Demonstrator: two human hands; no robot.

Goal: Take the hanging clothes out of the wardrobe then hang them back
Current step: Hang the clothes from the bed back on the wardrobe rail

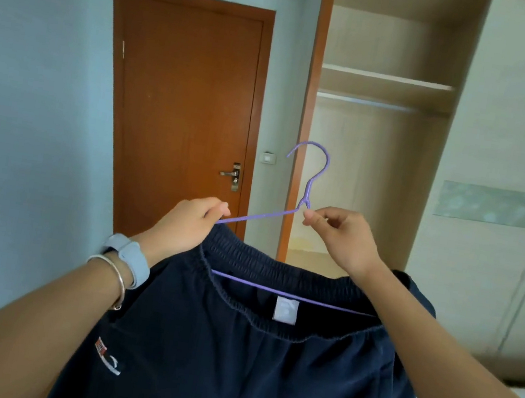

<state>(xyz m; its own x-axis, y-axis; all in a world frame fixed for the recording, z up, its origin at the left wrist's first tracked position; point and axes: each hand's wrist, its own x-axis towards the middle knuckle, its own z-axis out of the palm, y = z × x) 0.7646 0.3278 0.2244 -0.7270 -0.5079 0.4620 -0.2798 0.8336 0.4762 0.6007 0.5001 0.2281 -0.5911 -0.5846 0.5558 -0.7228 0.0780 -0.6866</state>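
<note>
A purple wire hanger [310, 185] is held up in front of me, hook upward. Dark navy shorts [230, 357] with an elastic waistband hang on it, the hanger's bottom bar running inside the waist. My left hand [189, 222] pinches the hanger's left shoulder wire at the waistband's left end. My right hand [340, 237] pinches the wire just right of the hanger's neck. Ahead stands the open wardrobe [371, 167] with a bare metal rail [367, 102] under a shelf.
A brown wooden door [182, 112] with a metal handle is shut, left of the wardrobe. The wardrobe's sliding door panel [511, 168] covers the right side. A light blue wall fills the left.
</note>
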